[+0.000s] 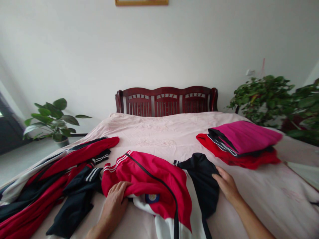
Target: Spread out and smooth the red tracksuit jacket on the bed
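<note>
My left hand grips a fold at the lower edge of a red track jacket, which has white stripes, a black zip line and a round badge showing beneath the fold. My right hand rests with its fingertips against a navy sleeve that lies beside the jacket. To the left is a loose heap of red and navy sportswear. A folded magenta garment sits on a folded red one at the right, out of reach of both hands.
All of this lies on a bed with a pale pink cover and a dark red wooden headboard. Leafy potted plants stand at either side. A framed picture hangs on the white wall above.
</note>
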Available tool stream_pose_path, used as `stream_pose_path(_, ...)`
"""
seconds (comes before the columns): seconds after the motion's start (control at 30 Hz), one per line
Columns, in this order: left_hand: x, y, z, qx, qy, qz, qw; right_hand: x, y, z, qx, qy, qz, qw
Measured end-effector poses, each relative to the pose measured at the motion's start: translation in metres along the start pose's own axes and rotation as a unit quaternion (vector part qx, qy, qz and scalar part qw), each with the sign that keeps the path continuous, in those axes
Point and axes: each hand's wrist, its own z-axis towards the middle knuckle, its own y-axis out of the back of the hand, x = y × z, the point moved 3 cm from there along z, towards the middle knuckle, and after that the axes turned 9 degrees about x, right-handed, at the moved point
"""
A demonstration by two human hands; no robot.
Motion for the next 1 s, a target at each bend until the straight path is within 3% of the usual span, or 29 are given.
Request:
stream_pose_path(0.63, -0.001, 0.000, -0.001, -0.015, -0.008, 0.024, 1.000, -0.002, -0.001, -0.001, -0.004, 0.010, -0.018, 1.000)
stream_pose_path(0.87, -0.002, 0.001, 0.000, -0.017, -0.006, 0.024, 1.000, 0.002, -0.008, -0.006, 0.030, 0.012, -0.015, 0.999)
stream_pose_path(1.0, -0.002, 0.002, -0.001, -0.020, -0.003, 0.022, 1.000, 0.014, -0.024, -0.014, 0.069, 0.000, 0.013, 0.998)
